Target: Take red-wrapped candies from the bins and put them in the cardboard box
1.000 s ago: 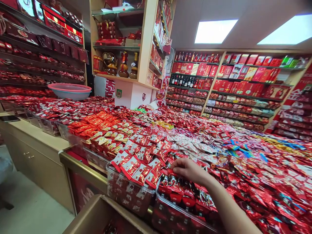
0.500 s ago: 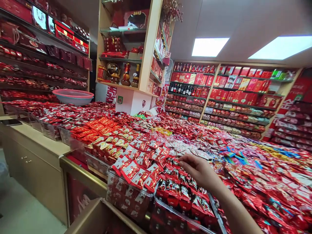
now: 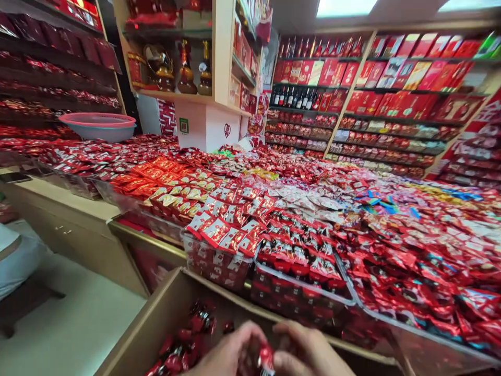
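Over the open cardboard box (image 3: 156,313), my two hands come together at the bottom of the view. My left hand (image 3: 230,352) is curled, and my right hand (image 3: 307,347) is bent in from the other side. Between them is a small shiny red candy packet (image 3: 266,357), gripped by the fingers of both; blur hides whether there are others. Loose red candy packets (image 3: 178,350) lie inside the box, left of my hands. Just beyond it stand clear plastic bins, one with red-and-white packets (image 3: 223,232), one with red-and-black packets (image 3: 295,250) in rows.
Heaped packets (image 3: 410,250) spread over the wide counter to the right and back. A pink and blue basin (image 3: 97,125) sits at the back left. Shelves (image 3: 332,115) with boxes and bottles line the far wall. Lower left, a stool (image 3: 31,300) stands on the floor.
My right hand has left the packets in the bin and come down over the box. My left hand has entered the view. The camera has tilted downward, showing more of the box.
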### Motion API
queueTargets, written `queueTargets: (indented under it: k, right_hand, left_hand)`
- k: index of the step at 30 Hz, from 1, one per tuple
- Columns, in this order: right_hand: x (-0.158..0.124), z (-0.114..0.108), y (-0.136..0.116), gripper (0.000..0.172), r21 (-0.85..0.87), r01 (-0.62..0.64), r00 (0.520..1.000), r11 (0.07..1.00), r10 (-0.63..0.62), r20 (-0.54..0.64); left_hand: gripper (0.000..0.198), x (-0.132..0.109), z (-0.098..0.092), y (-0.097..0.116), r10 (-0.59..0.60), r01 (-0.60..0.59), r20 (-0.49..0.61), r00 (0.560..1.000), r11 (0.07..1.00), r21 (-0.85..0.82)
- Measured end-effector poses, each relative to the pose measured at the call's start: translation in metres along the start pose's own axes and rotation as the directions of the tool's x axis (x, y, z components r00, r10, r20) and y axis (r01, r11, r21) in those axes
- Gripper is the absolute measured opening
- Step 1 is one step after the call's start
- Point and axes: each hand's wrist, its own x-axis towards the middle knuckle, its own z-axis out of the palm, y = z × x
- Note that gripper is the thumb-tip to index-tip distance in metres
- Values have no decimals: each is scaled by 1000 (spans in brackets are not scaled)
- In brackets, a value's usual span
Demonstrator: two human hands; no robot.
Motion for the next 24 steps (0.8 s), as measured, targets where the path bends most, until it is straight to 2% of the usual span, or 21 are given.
queueTargets:
  k: [1,2,3,5,9,12,16,18,21,24]
  right_hand:
    - [-3,5,0,29,66,-22,999,998,24,-26]
    - [-5,8,0,29,138,-37,997,990,45,-59]
    - [-7,9,-1,29,209,-43,994,977,63,-92]
    - [-9,7,-5,30,322,-41,984,946,93,-149]
    - [-12,0,-10,31,446,-59,975,893,147,-166]
    - [-12,-1,-11,32,506,-67,968,860,178,-175]
    - [-8,3,-10,29,524,-23,938,852,199,-283]
    - [-6,6,-7,28,527,0,936,850,186,-300]
    - [-8,5,-4,27,511,36,937,859,148,-316]
    - [-9,-16,-7,26,389,96,875,916,109,-472]
  left_hand:
    - [49,-1,2,5,54,-62,-83,995,993,-103]
    - [51,-1,3,9,150,-215,-233,961,933,-290]
    - [53,-1,5,13,194,-322,-323,926,853,-411]
    - [48,-1,5,18,189,-403,-395,899,712,-575]
    - [29,4,2,21,107,-323,-339,935,655,-683]
    - [33,9,2,20,76,-329,-367,927,635,-699]
    - [35,12,6,20,65,-301,-340,938,641,-706]
    - [36,11,6,19,56,-301,-352,934,653,-695]
    - [39,10,4,8,126,-290,-278,952,656,-697]
    - [43,15,0,-13,201,-262,-167,965,732,-629]
